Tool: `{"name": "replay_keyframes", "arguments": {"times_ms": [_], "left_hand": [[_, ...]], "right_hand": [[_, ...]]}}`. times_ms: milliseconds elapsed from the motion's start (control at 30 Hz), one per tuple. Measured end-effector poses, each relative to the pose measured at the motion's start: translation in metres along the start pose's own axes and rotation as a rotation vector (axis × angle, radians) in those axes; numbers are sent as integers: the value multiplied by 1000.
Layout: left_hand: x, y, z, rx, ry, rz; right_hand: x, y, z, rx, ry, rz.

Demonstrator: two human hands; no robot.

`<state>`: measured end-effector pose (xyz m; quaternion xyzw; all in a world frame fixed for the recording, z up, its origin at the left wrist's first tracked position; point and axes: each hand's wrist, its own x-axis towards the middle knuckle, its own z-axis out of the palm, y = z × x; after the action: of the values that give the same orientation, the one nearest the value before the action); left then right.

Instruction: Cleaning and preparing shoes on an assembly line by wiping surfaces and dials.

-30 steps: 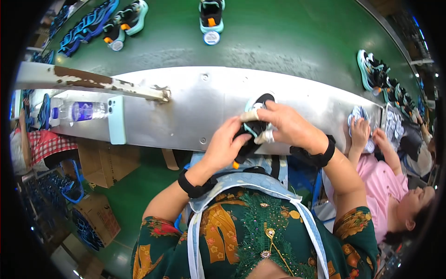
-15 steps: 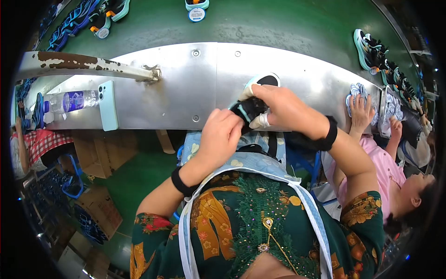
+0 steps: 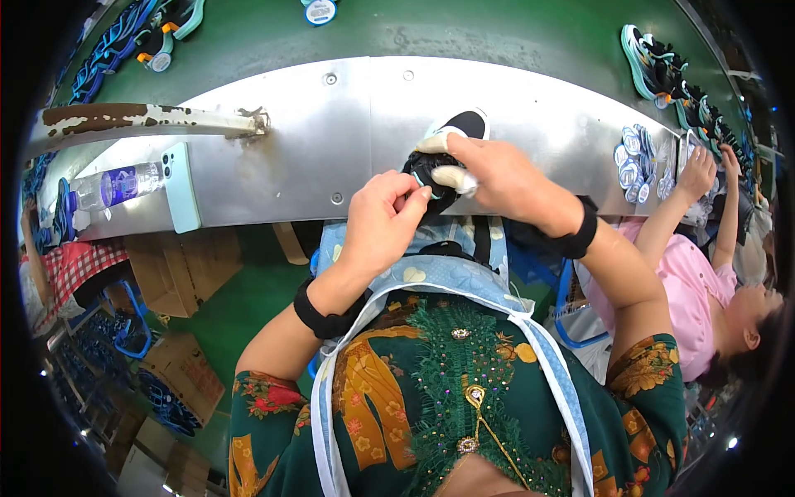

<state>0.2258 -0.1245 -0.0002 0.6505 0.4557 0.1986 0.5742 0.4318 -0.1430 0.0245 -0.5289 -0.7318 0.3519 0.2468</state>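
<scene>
A black and white sneaker (image 3: 469, 124) with touches of teal rests on the metal ledge in front of me, its toe pointing away. My right hand (image 3: 505, 178) is closed over its black upper from the right, with pale finger covers on some of its fingertips. At the shoe's left side, my left hand (image 3: 383, 217) is bent into a pinch by the black laces and a teal strip. What lies between those fingertips is too small to make out. The heel end is partly hidden by my hands.
A painted metal bar (image 3: 149, 118), a bottle (image 3: 120, 184) and a teal phone (image 3: 181, 189) are at left. Round tags (image 3: 633, 166) lie at right, near a co-worker in pink (image 3: 671, 290). More shoes (image 3: 650, 70) stand on the green belt (image 3: 497, 41).
My left fingertips have shifted slightly along the shoe's upper, and my right fingers sit differently on it. The co-worker's hand has moved right, off the round tags. The whole view has shifted slightly.
</scene>
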Motion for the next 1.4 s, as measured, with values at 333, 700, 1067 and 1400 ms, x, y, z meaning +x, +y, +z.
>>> {"name": "replay_keyframes", "arguments": {"times_ms": [333,700,1067,1400], "left_hand": [[3,8,-2,40,-14,1],[3,9,-3,31,-58,-27],[4,14,-4,35,-53,-58],[-4,15,14,-83,-45,-131]], "right_hand": [[5,-11,4,-394,41,34],[3,-13,-14,-172,-158,132],[-11,-5,-2,-242,104,154],[-18,-11,-2,-294,218,121]]}}
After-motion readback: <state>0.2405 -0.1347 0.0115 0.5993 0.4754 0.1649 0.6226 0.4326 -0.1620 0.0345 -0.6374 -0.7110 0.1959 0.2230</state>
